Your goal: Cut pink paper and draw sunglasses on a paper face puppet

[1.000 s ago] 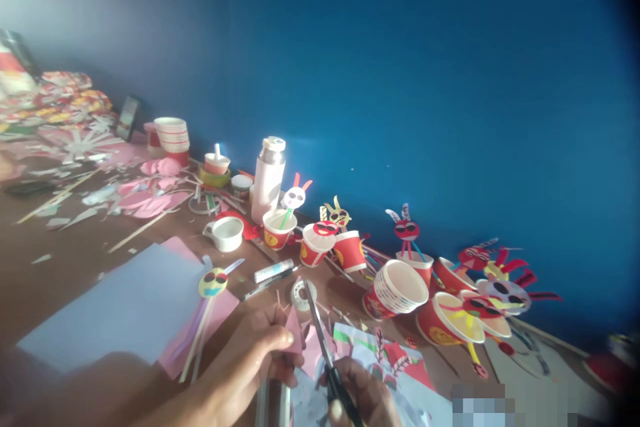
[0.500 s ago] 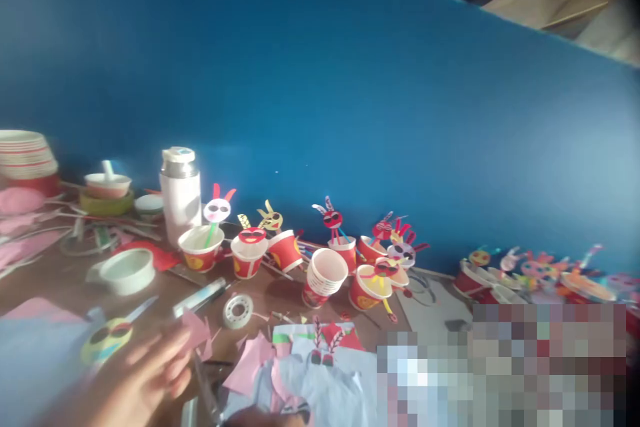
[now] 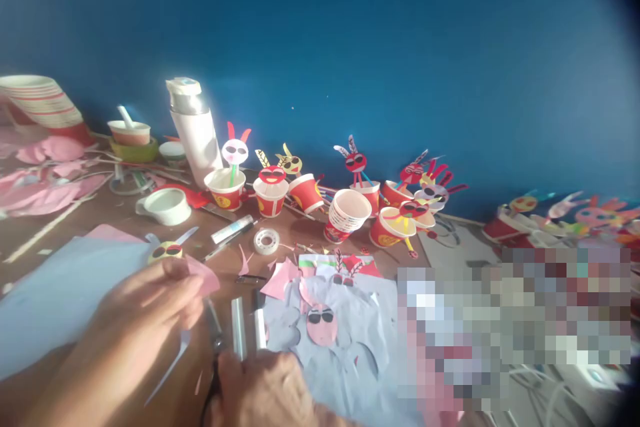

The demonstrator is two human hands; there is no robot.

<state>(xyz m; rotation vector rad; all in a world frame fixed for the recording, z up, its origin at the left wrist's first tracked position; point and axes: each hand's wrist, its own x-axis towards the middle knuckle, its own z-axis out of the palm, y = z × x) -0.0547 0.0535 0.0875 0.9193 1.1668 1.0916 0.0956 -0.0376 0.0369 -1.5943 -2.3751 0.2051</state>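
My left hand (image 3: 150, 313) pinches a small piece of pink paper (image 3: 204, 277) between thumb and fingers. Lower down, my right hand (image 3: 273, 387) is curled round the dark handles of a pair of scissors (image 3: 215, 327), whose blades point away from me. Two pale shiny sticks (image 3: 239, 328) lie just beyond the right knuckles. Beside that hand, a pink paper face with black sunglasses (image 3: 321, 324) rests on cut-up light blue paper (image 3: 360, 373). A yellow paper face (image 3: 165, 251) with blue ears is partly hidden behind my left hand.
Red paper cups (image 3: 226, 195) with paper figures line the blue wall. A white flask (image 3: 196, 137), a tape roll (image 3: 266, 241), a stack of cups (image 3: 349, 213) and a white bowl (image 3: 167, 207) stand around. Blue sheets (image 3: 65, 287) lie at left. A blurred patch covers the right.
The view has tilted down, so the cups and wall sit higher. My right hand and the scissors show more fully, and the pink paper face has come into clear sight.
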